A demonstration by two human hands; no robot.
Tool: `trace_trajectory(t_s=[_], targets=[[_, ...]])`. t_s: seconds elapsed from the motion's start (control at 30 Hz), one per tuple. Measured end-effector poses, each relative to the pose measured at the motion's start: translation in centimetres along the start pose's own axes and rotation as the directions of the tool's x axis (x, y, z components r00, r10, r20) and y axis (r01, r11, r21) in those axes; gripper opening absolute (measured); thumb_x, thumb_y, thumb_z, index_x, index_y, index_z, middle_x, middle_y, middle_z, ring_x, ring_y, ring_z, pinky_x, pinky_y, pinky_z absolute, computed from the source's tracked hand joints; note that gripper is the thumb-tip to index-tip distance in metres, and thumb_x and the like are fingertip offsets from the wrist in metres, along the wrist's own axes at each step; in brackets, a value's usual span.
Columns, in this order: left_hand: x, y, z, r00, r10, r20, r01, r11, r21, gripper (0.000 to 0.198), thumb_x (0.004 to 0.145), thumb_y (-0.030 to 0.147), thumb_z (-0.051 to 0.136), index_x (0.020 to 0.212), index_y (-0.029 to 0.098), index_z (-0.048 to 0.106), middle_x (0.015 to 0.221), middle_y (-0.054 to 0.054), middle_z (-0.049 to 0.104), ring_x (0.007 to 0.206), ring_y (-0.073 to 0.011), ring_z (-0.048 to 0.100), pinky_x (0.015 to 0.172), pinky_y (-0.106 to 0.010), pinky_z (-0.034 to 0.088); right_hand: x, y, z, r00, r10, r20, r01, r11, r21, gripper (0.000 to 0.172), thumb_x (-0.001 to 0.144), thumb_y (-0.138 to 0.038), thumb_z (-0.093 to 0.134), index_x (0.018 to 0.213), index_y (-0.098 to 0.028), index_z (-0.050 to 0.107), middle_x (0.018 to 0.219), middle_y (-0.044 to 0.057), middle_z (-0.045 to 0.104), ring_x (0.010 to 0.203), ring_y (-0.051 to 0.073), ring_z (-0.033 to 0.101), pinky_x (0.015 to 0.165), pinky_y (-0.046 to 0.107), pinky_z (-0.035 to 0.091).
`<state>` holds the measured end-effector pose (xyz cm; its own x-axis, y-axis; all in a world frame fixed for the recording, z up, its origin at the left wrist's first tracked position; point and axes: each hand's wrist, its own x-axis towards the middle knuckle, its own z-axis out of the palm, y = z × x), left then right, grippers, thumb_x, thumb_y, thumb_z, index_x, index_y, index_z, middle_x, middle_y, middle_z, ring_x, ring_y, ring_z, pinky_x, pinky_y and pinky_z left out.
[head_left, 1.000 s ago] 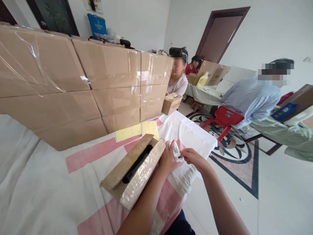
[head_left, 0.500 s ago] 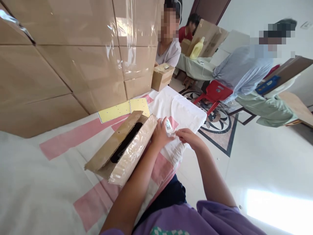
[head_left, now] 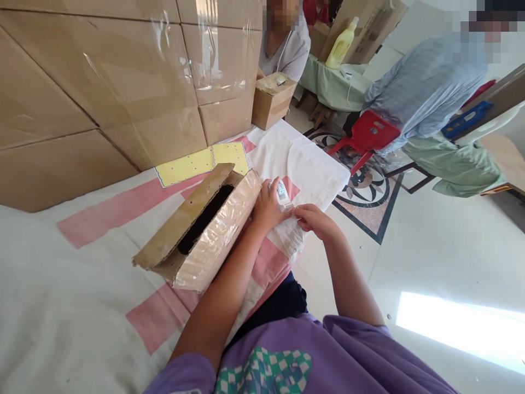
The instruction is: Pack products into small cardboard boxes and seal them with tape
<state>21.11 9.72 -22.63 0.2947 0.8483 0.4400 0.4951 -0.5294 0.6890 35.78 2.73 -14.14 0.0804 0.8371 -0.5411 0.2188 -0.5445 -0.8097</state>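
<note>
My left hand is closed around a small white object with a greyish printed face, over the table's right side. What kind of thing it is I cannot tell. Fingers of my right hand are pinched together at its near end, and what lies between them is too small to make out. Left of my left forearm, an open cardboard box with taped sides rests on the cloth; its inside is dark.
Stacked taped cartons wall off the table's far left side. A yellow patterned strip lies before them on the tablecloth. A smaller carton stands at the far corner by a seated person. Another person sits on a red chair.
The camera view has shifted, so the box and table appear higher. Both hands stay together at the white object, with the right fingers still pinched at its end.
</note>
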Motion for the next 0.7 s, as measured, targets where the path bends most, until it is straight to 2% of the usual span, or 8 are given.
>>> trace_trajectory(t_s=[0.17, 0.3, 0.37, 0.43, 0.47, 0.57, 0.63, 0.7], targets=[[0.0, 0.1, -0.3, 1.0, 0.026, 0.004, -0.026, 1.0, 0.014, 0.104, 0.074, 0.042, 0.086, 0.158, 0.015, 0.032, 0.152, -0.024, 0.044, 0.143, -0.0407, 0.047, 0.12, -0.052, 0.039, 0.3, 0.4, -0.2, 0.999, 0.007, -0.051, -0.011, 0.996, -0.093, 0.037, 0.084, -0.047, 0.068, 0.064, -0.023, 0.048, 0.052, -0.008, 0.027, 0.049, 0.008, 0.021, 0.052, 0.031, 0.014], [0.1, 0.3, -0.6, 1.0, 0.009, 0.023, -0.009, 1.0, 0.024, 0.111, 0.066, 0.035, 0.091, 0.157, 0.015, 0.031, 0.152, -0.024, 0.044, 0.143, -0.0408, 0.046, 0.121, -0.052, 0.038, -0.6, 0.8, -0.8, 0.991, 0.006, -0.134, -0.046, 0.954, -0.297, 0.037, 0.084, -0.043, 0.073, 0.059, -0.019, 0.059, 0.047, -0.003, 0.039, 0.049, 0.011, 0.033, 0.054, 0.032, 0.021], [0.1, 0.4, -0.7, 1.0, 0.001, 0.026, -0.002, 1.0, 0.031, 0.113, 0.063, 0.031, 0.092, 0.157, 0.016, 0.031, 0.151, -0.024, 0.044, 0.143, -0.0411, 0.046, 0.122, -0.053, 0.038, -1.7, 0.9, -1.1, 0.968, -0.096, -0.231, -0.005, 0.915, -0.403, 0.029, 0.087, -0.038, 0.07, 0.068, -0.017, 0.067, 0.054, -0.001, 0.047, 0.055, 0.013, 0.042, 0.058, 0.032, 0.027], [0.1, 0.6, -0.7, 1.0, -0.012, 0.028, 0.011, 0.999, 0.038, 0.113, 0.062, 0.03, 0.092, 0.156, 0.016, 0.031, 0.151, -0.023, 0.045, 0.141, -0.0412, 0.047, 0.121, -0.054, 0.039, -3.0, 0.9, -1.3, 0.903, -0.278, -0.326, 0.089, 0.867, -0.491, 0.021, 0.094, -0.033, 0.061, 0.093, -0.018, 0.075, 0.061, -0.001, 0.05, 0.061, 0.015, 0.046, 0.063, 0.031, 0.032], [0.1, 0.6, -0.7, 0.999, -0.019, 0.028, 0.018, 0.999, 0.038, 0.113, 0.062, 0.03, 0.092, 0.156, 0.016, 0.031, 0.15, -0.023, 0.045, 0.141, -0.0411, 0.048, 0.12, -0.055, 0.04, -3.5, 0.8, -1.3, 0.864, -0.368, -0.342, 0.148, 0.837, -0.526, 0.026, 0.096, -0.03, 0.056, 0.108, -0.019, 0.076, 0.063, -0.001, 0.051, 0.063, 0.015, 0.047, 0.065, 0.031, 0.034], [0.0, 0.6, -0.6, 0.999, -0.02, 0.026, 0.02, 0.999, 0.03, 0.115, 0.061, 0.03, 0.095, 0.156, 0.016, 0.031, 0.151, -0.023, 0.044, 0.141, -0.041, 0.047, 0.121, -0.054, 0.039, -4.2, 0.8, -1.0, 0.772, -0.598, -0.215, 0.324, 0.662, -0.676, 0.043, 0.1, -0.023, 0.047, 0.134, -0.019, 0.073, 0.077, 0.003, 0.062, 0.071, 0.018, 0.055, 0.072, 0.031, 0.039], [0.1, 0.5, -0.6, 1.0, -0.013, 0.026, 0.012, 1.0, 0.026, 0.114, 0.061, 0.031, 0.095, 0.155, 0.017, 0.031, 0.152, -0.022, 0.043, 0.142, -0.0412, 0.046, 0.122, -0.054, 0.038, -3.7, 0.9, -0.6, 0.76, -0.646, -0.068, 0.385, 0.532, -0.754, 0.047, 0.1, -0.017, 0.044, 0.138, -0.019, 0.072, 0.089, 0.007, 0.067, 0.081, 0.02, 0.061, 0.077, 0.031, 0.042], [0.1, 0.4, -0.6, 0.999, -0.013, 0.031, 0.013, 1.0, 0.026, 0.113, 0.062, 0.031, 0.095, 0.155, 0.019, 0.032, 0.153, -0.022, 0.043, 0.142, -0.0412, 0.046, 0.121, -0.054, 0.038, -2.9, 1.3, -0.2, 0.757, -0.653, 0.033, 0.392, 0.413, -0.822, 0.048, 0.1, -0.015, 0.044, 0.138, -0.02, 0.073, 0.091, 0.01, 0.068, 0.088, 0.023, 0.061, 0.081, 0.032, 0.043]])
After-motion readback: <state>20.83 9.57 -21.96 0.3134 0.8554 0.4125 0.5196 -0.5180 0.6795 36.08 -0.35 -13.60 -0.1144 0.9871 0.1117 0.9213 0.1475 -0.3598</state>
